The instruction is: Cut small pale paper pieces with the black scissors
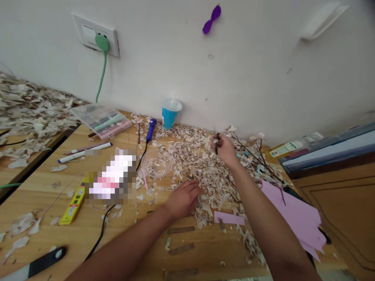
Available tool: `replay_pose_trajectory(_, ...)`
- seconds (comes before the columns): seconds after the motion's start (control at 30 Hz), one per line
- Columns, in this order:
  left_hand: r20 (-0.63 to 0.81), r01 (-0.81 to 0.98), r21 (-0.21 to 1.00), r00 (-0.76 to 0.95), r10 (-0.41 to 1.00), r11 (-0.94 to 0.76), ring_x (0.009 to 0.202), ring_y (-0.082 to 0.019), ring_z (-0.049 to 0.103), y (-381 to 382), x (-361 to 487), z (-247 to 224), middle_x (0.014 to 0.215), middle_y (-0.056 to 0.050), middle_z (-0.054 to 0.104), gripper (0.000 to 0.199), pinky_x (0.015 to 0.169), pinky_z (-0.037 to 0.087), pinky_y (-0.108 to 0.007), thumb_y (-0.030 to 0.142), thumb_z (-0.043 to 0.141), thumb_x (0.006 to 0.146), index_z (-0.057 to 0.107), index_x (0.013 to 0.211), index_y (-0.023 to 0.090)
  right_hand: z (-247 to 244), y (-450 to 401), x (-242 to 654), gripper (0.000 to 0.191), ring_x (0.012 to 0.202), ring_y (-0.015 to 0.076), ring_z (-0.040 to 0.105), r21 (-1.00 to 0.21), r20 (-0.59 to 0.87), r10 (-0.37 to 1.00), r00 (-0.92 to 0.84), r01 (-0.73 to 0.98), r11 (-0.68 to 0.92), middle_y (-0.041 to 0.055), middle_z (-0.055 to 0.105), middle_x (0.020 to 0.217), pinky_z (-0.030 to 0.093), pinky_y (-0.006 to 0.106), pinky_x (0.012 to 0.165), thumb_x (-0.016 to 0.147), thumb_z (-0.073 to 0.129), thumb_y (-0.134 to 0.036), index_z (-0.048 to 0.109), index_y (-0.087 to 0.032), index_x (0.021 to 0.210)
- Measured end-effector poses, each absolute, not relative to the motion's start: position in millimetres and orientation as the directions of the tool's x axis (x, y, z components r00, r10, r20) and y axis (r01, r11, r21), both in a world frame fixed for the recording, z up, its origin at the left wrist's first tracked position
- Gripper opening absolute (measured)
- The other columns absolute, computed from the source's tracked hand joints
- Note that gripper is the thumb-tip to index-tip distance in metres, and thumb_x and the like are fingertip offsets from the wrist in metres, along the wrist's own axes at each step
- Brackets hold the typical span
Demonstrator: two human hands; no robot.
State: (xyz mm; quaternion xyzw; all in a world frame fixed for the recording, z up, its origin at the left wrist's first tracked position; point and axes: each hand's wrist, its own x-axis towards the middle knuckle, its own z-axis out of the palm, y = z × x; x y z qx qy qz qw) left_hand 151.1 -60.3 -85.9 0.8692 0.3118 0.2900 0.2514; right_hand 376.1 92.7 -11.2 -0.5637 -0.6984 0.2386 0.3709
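Observation:
My left hand (184,198) lies palm down on the edge of a heap of dry, pale flakes (190,160), fingers stretched out over them and holding nothing visible. Farther back, my right hand (225,151) is closed round a small dark object (217,143), blurred, whose kind I cannot make out. Some pale flakes lie close to its fingertips. Right of that hand are thin brown twigs (258,156) with pale petals. A pink paper strip (230,218) lies between my forearms. Left of the heap is a clear round plastic dish (158,164) with flakes in it.
A blue cup (170,113) stands by the wall, near a blue corded tool (151,129). Leftward are a plastic pen case (102,121), markers (84,153), a blurred-out phone-like object (113,177) and a yellow box (73,203). Pink paper (293,218) and a bottle (285,149) are at right.

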Motion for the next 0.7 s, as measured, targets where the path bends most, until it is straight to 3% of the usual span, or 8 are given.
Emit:
replay_pose_trajectory(0.1, 0.359, 0.389, 0.622, 0.629, 0.689, -0.679, 0.13, -0.025, 0.055, -58.8, 151.2, -86.5, 0.118, -0.01, 0.071, 0.031, 0.11, 0.046, -0.042, 0.011, 0.052, 0.092, 0.062, 0.12, 0.018, 16.8, 83.4, 392.0, 0.037, 0.103, 0.0205, 0.066, -0.804, 0.311, 0.95, 0.015, 0.537, 0.255, 0.0081, 0.066, 0.119, 0.056, 0.04, 0.087, 0.093, 0.062, -0.046, 0.06, -0.018, 0.118)
replay_pose_trajectory(0.3, 0.379, 0.39, 0.628, 0.603, 0.702, -0.674, 0.126, -0.027, 0.058, -57.5, 152.3, -90.7, 0.116, -0.011, 0.072, 0.029, 0.107, 0.049, -0.043, 0.012, 0.051, 0.092, 0.062, 0.118, 0.018, 44.3, 61.4, 406.6, 0.035, 0.113, 0.023, 0.067, -0.827, 0.336, 0.941, 0.043, 0.491, 0.273, 0.0069, 0.066, 0.129, 0.054, 0.041, 0.094, 0.088, 0.062, -0.055, 0.06, -0.027, 0.111)
replay_pose_trajectory(0.43, 0.395, 0.378, 0.624, 0.603, 0.694, -0.684, 0.126, -0.027, 0.059, -57.0, 153.0, -92.2, 0.115, -0.011, 0.072, 0.03, 0.107, 0.049, -0.044, 0.012, 0.052, 0.092, 0.062, 0.118, 0.019, 19.1, 55.9, 414.4, 0.035, 0.106, 0.0237, 0.066, -0.769, 0.231, 0.973, 0.003, 0.614, 0.181, 0.0077, 0.069, 0.115, 0.052, 0.045, 0.096, 0.084, 0.073, -0.047, 0.064, -0.022, 0.106)
replay_pose_trajectory(0.57, 0.414, 0.372, 0.621, 0.592, 0.691, -0.69, 0.125, -0.027, 0.059, -56.8, 153.2, -92.4, 0.115, -0.012, 0.072, 0.029, 0.105, 0.05, -0.044, 0.011, 0.052, 0.091, 0.063, 0.117, 0.018, -26.9, 47.5, 395.5, 0.028, 0.094, 0.0175, 0.066, -0.723, 0.06, 0.994, -0.091, 0.683, 0.106, 0.0063, 0.067, 0.11, 0.057, 0.039, 0.084, 0.095, 0.061, -0.04, 0.065, -0.017, 0.111)
replay_pose_trajectory(0.7, 0.426, 0.36, 0.628, 0.583, 0.692, -0.69, 0.125, -0.027, 0.058, -56.7, 153.0, -94.4, 0.115, -0.011, 0.071, 0.03, 0.105, 0.049, -0.043, 0.011, 0.052, 0.091, 0.063, 0.118, 0.019, -40.5, 48.6, 377.6, 0.031, 0.093, 0.0173, 0.066, -0.749, 0.067, 0.994, -0.085, 0.654, 0.107, 0.0065, 0.066, 0.112, 0.058, 0.037, 0.08, 0.096, 0.062, -0.039, 0.062, -0.016, 0.116)
